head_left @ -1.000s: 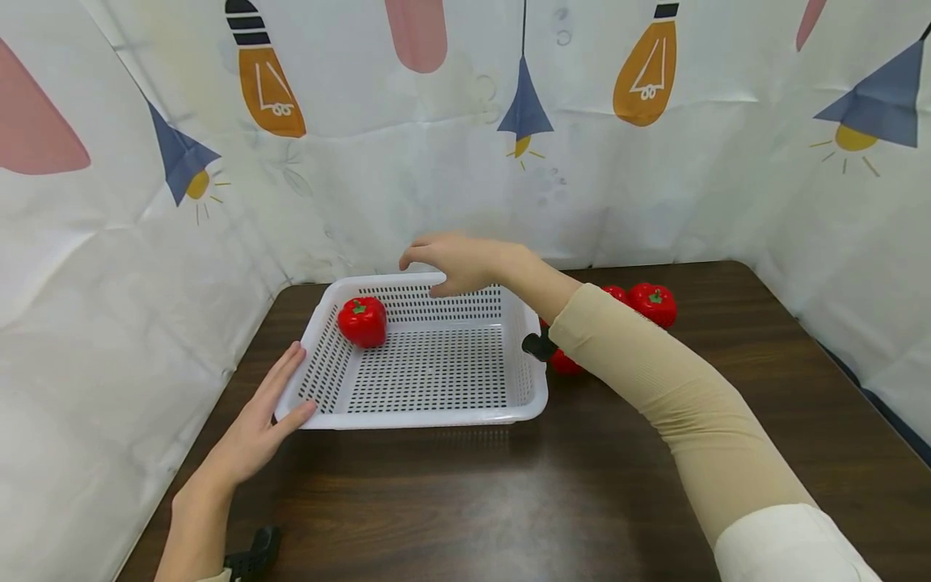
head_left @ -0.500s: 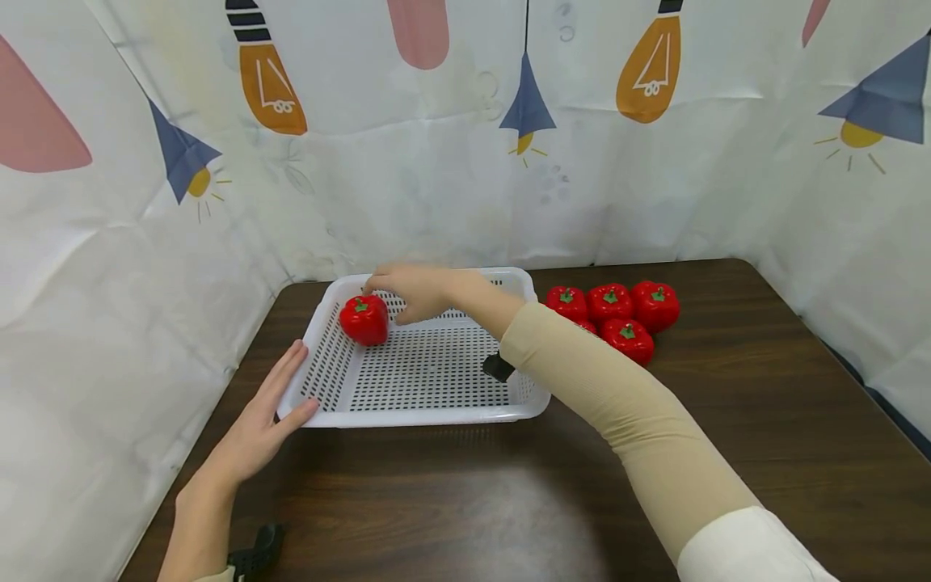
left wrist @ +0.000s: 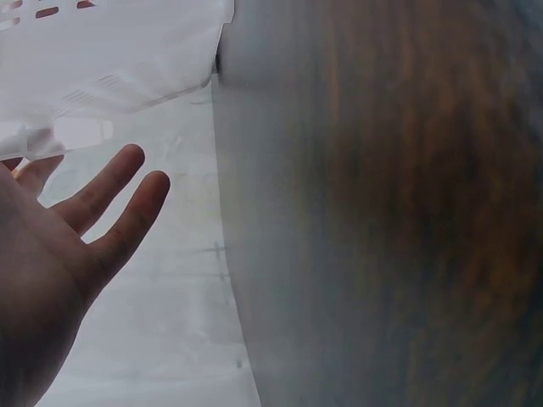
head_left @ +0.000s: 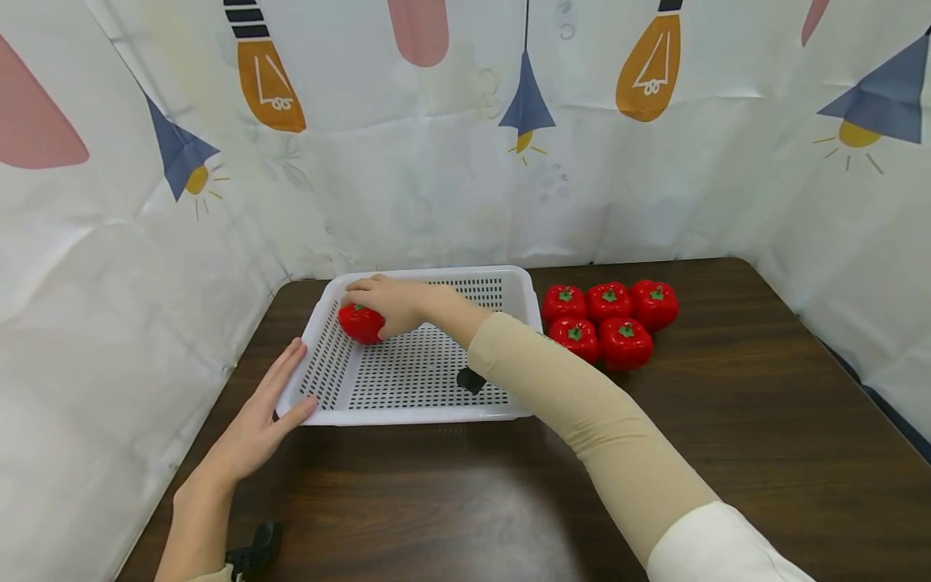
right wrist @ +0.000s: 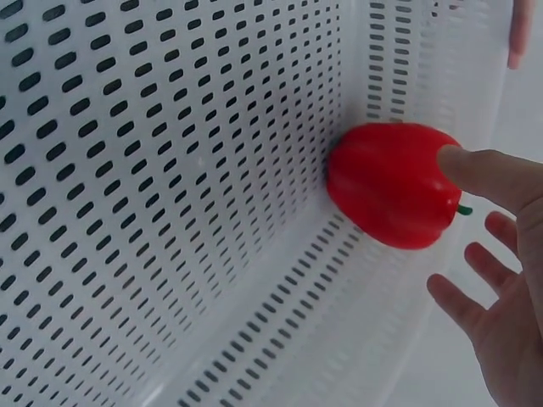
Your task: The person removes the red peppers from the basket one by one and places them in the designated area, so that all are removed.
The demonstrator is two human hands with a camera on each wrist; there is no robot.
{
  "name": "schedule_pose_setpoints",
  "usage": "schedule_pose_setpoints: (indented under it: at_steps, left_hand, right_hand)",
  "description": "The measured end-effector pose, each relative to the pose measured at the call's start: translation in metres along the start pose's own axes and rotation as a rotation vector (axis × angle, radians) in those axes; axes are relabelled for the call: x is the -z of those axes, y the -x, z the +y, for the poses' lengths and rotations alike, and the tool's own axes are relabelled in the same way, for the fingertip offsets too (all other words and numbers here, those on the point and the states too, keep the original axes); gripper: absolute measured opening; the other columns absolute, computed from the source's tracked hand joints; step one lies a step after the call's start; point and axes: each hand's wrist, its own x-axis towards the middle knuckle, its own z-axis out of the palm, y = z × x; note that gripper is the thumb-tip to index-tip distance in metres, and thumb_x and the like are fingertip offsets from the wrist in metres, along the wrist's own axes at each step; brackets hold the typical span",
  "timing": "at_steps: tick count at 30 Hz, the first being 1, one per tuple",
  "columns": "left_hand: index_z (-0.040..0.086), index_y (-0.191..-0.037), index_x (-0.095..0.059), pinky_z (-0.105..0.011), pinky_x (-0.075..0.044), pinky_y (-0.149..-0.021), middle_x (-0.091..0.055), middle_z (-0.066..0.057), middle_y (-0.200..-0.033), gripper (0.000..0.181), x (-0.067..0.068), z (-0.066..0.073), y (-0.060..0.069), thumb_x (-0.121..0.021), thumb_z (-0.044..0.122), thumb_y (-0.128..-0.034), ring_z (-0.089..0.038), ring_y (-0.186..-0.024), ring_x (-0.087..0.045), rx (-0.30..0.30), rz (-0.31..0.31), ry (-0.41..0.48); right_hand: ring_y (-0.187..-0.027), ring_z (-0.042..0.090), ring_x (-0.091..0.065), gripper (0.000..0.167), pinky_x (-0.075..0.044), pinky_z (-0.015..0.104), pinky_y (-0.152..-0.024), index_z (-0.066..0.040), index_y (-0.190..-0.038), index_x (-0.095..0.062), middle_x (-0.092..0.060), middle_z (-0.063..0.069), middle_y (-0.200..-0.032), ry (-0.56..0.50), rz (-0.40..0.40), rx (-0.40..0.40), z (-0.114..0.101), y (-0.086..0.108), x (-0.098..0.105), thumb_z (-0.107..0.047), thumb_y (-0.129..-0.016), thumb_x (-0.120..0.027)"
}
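A white perforated plastic basket (head_left: 414, 417) stands on the table. In its far left corner lies a red bell pepper (head_left: 360, 326) with a green stem. My right hand (head_left: 398, 304) reaches over this pepper from behind and the right. In the right wrist view the thumb (right wrist: 475, 174) overlaps the pepper (right wrist: 392, 182), while the other fingers are spread beyond the stem, apart from it. Whether the thumb touches it I cannot tell. My left hand (head_left: 250, 424) rests on the basket's left rim with its fingers extended; the left wrist view shows them spread near the basket wall (left wrist: 127, 59).
Several red bell peppers (head_left: 609, 301) sit in two rows on the dark wooden table (head_left: 465, 501), just right of the basket. A printed white curtain (head_left: 436, 186) encloses the back and sides. Dark wrist-camera mounts sit on both wrists.
My right hand has moved left and down from above the basket's back rim to the pepper in the corner. More peppers at the right have come into sight. The left hand stays put.
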Motion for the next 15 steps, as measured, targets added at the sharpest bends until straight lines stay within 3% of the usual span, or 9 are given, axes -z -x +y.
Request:
schedule_pose_setpoints:
  at_steps: [5, 9, 11, 12, 15]
  left_hand:
    - [0.022, -0.166, -0.021, -0.016, -0.015, -0.111, -0.010, -0.001, -0.172, 0.081, -0.0007, 0.0000, -0.0011, -0.066, 0.017, -0.0989, -0.008, -0.152, -0.013, -0.005, 0.002, -0.002]
    - [0.023, -0.166, -0.021, -0.039, -0.019, -0.118, -0.009, -0.002, -0.172, 0.081, -0.0006, 0.0010, -0.0007, -0.066, 0.019, -0.0991, -0.013, -0.152, -0.014, 0.009, -0.002, 0.005]
    - [0.024, -0.166, -0.020, -0.043, -0.019, -0.118, -0.008, -0.001, -0.172, 0.081, -0.0003, 0.0016, -0.0005, -0.066, 0.019, -0.0994, -0.015, -0.153, -0.014, 0.014, -0.005, 0.007]
    - [0.024, -0.166, -0.020, -0.042, -0.019, -0.118, -0.008, 0.000, -0.172, 0.081, -0.0002, 0.0018, -0.0004, -0.065, 0.019, -0.0994, -0.016, -0.153, -0.014, 0.014, -0.006, 0.008]
    - [0.023, -0.166, -0.020, -0.025, -0.016, -0.115, -0.008, 0.000, -0.172, 0.080, 0.0003, 0.0020, 0.0000, -0.065, 0.018, -0.0997, -0.013, -0.152, -0.013, 0.009, -0.004, 0.004]
  right_hand:
    - [-0.151, 0.024, -0.018, 0.071, -0.041, 0.031, -0.108, -0.024, -0.157, -0.037, -0.019, 0.002, -0.169, -0.013, -0.005, -0.034, -0.0012, -0.0028, -0.0026, -0.019, -0.095, -0.072]
    - [-0.152, 0.024, -0.018, 0.072, -0.039, 0.034, -0.110, -0.026, -0.158, -0.036, -0.016, 0.002, -0.170, 0.008, -0.015, -0.051, -0.0014, -0.0047, -0.0056, -0.018, -0.095, -0.072]
    - [-0.152, 0.024, -0.017, 0.073, -0.038, 0.035, -0.111, -0.026, -0.158, -0.035, -0.016, 0.002, -0.170, 0.025, -0.018, -0.058, -0.0021, -0.0061, -0.0065, -0.018, -0.095, -0.072]
    - [-0.152, 0.024, -0.017, 0.074, -0.038, 0.034, -0.111, -0.026, -0.159, -0.034, -0.016, 0.002, -0.170, 0.033, -0.019, -0.064, -0.0025, -0.0071, -0.0069, -0.019, -0.096, -0.072]
    - [-0.151, 0.023, -0.020, 0.076, -0.040, 0.033, -0.109, -0.026, -0.160, -0.032, -0.018, 0.001, -0.169, 0.042, -0.017, -0.077, -0.0041, -0.0105, -0.0076, -0.020, -0.095, -0.072]
